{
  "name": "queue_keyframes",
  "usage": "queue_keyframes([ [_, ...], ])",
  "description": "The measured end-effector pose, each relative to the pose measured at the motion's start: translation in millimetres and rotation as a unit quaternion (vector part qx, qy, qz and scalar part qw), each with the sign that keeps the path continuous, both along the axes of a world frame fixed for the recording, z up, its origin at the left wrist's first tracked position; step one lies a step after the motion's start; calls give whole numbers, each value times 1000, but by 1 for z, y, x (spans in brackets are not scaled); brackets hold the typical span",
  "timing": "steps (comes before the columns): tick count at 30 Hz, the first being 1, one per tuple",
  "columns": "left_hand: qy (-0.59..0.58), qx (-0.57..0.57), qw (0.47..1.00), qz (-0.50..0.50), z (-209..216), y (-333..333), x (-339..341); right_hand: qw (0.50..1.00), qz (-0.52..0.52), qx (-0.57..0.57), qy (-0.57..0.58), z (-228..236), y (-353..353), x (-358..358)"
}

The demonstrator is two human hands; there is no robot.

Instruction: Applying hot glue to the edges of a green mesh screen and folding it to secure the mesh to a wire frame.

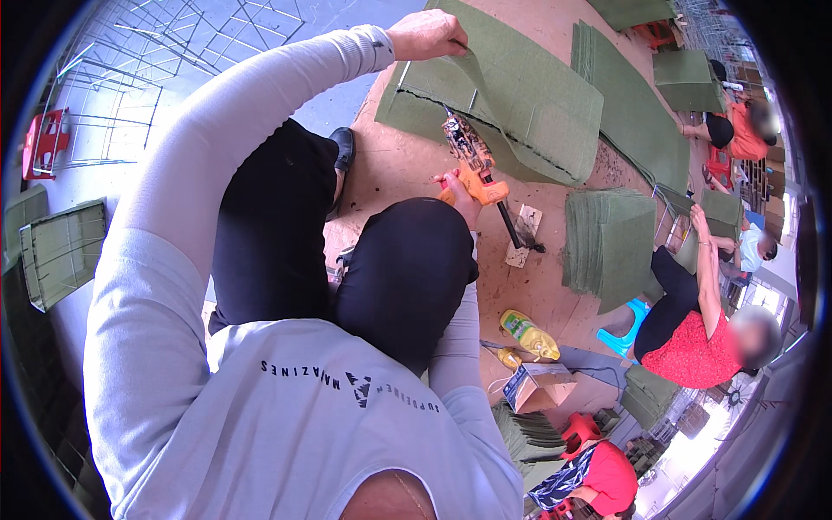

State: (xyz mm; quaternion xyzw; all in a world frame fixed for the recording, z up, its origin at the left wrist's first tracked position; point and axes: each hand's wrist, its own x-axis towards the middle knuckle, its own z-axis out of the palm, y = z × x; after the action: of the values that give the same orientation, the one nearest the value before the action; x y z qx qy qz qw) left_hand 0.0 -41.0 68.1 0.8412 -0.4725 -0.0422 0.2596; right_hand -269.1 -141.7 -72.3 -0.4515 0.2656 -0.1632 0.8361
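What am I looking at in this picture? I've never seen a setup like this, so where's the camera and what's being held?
No machine here: a person works bare-handed. The single picture comes from a wide fisheye camera on their head, looking down, so edges bend and the rim is dark. The left hand pinches the raised edge of a green sheet. The right hand grips an orange tool, perhaps a glue gun, its nozzle pointing toward that sheet. On the brown surface are also a stack of green sheets and a yellow bottle. Other people sit at the right.
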Motion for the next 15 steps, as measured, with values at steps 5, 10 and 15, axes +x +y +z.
queue_keyframes([
  [5, 4, 0, 1000, -7, -2, 0, 2, 999, -30, -16, 14, 3, -3, -5],
  [10, 9, -4, 1000, 0, -2, -2, 2, 997, -26, -3, 66, 7, -12, -15],
  [15, 12, 2, 1000, 3, -2, -3, 2, 997, -44, 7, 62, 7, -5, -18],
])
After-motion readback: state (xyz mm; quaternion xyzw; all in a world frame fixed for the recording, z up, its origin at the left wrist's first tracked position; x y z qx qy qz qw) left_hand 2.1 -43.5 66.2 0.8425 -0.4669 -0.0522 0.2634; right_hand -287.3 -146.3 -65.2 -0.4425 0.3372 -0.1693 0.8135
